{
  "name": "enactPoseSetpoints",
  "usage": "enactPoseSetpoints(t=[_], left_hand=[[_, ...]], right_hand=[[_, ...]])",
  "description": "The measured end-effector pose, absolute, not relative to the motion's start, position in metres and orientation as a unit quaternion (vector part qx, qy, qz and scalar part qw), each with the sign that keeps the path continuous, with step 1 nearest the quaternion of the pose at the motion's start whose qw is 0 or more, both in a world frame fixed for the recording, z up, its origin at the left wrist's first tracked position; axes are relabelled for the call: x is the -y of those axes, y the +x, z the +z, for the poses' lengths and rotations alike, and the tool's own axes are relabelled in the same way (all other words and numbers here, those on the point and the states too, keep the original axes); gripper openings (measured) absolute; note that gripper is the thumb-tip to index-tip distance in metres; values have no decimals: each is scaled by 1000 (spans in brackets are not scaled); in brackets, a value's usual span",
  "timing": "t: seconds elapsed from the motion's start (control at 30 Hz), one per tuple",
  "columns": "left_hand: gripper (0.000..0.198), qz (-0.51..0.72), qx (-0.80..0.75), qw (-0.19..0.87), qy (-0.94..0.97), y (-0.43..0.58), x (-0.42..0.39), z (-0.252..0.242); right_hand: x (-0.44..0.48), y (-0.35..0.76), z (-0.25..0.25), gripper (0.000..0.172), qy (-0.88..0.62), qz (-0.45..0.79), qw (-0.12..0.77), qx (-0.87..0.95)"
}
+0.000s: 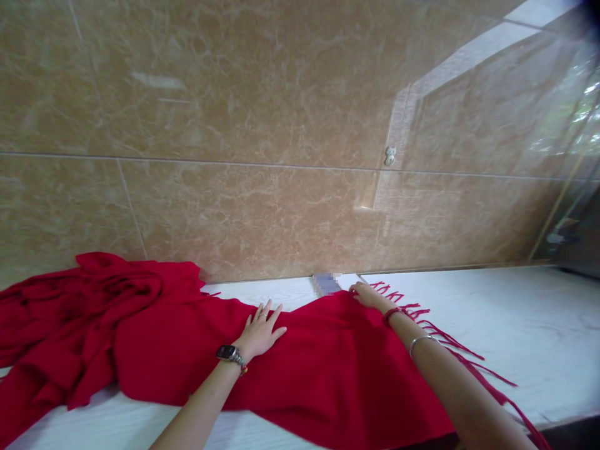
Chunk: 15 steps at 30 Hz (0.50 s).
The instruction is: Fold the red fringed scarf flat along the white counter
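Note:
A red fringed scarf (323, 356) lies across the white surface, spread flat in the middle and right. Its left part is heaped in loose folds. My left hand (262, 331) rests on the spread cloth near its far edge, fingers apart and pressed down. At the scarf's far right corner, my right hand (368, 295) has its fingers closed on the edge of the cloth. Red fringe strands fan out to the right, partly beneath my right forearm.
The white surface (539, 325) runs along a brown marbled tile wall (281, 94). A small greyish-blue item (325, 284), partly blurred, lies at the wall's foot beyond the scarf. On the wall is a small pale figure (390, 155). A dark object (581, 231) stands at the far right.

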<state>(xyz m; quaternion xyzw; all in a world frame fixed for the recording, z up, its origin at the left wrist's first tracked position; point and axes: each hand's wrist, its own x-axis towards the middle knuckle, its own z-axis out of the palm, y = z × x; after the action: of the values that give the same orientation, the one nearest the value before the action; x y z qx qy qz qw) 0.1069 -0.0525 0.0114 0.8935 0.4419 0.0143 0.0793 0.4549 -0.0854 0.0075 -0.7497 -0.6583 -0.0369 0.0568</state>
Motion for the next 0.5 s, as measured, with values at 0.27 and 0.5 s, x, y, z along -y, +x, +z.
enactPoseSetpoints(t=[0.27,0.5], left_hand=[[61,31,-471,49,880,104,53,14],[70,0,-513,90,854,101,46,9]], right_hand=[[88,492,5,39,-871,-96,70,477],[81,493,-14,48,-876,-88,69,469]])
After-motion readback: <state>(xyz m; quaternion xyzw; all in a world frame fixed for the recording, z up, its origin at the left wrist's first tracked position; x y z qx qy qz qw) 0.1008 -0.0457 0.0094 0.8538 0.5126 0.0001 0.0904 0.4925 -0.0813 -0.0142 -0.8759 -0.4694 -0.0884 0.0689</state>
